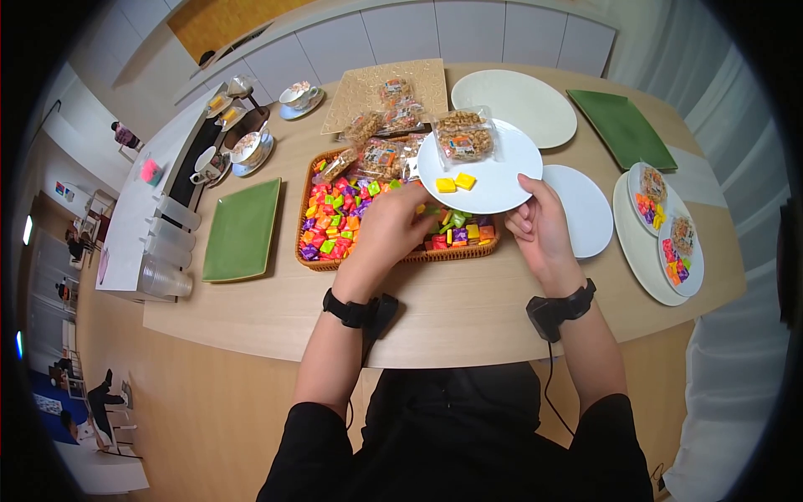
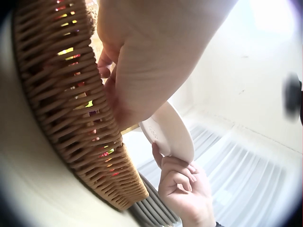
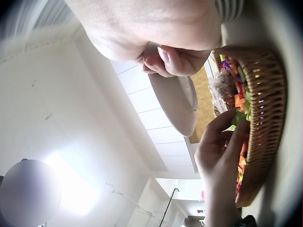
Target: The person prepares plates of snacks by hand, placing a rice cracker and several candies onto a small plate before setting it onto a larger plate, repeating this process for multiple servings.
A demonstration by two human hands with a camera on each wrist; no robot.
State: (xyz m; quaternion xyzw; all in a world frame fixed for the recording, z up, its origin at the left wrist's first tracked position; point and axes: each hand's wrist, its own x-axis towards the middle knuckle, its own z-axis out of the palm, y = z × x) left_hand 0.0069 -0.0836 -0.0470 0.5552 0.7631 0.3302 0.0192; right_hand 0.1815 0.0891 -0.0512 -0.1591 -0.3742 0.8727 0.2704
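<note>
My right hand (image 1: 542,224) grips the rim of a round white plate (image 1: 508,163), thumb on top and fingers below, holding it above the table. On this plate lie a clear-wrapped nut snack (image 1: 464,142) and two yellow wrapped candies (image 1: 456,182). My left hand (image 1: 386,227) reaches into a wicker basket (image 2: 71,94) full of colourful wrapped candies (image 1: 335,219). In the right wrist view its thumb and finger pinch a green candy (image 3: 238,118) among the others. More wrapped nut snacks (image 1: 381,157) lie at the basket's back.
White plates (image 1: 581,213) are stacked right of the basket. Farther right, an oval platter (image 1: 633,261) carries two filled plates. Another oval platter (image 1: 519,96) and a green plate (image 1: 621,125) stand behind. At left are a green plate (image 1: 242,230), teacups (image 1: 247,151) and plastic cups (image 1: 163,276).
</note>
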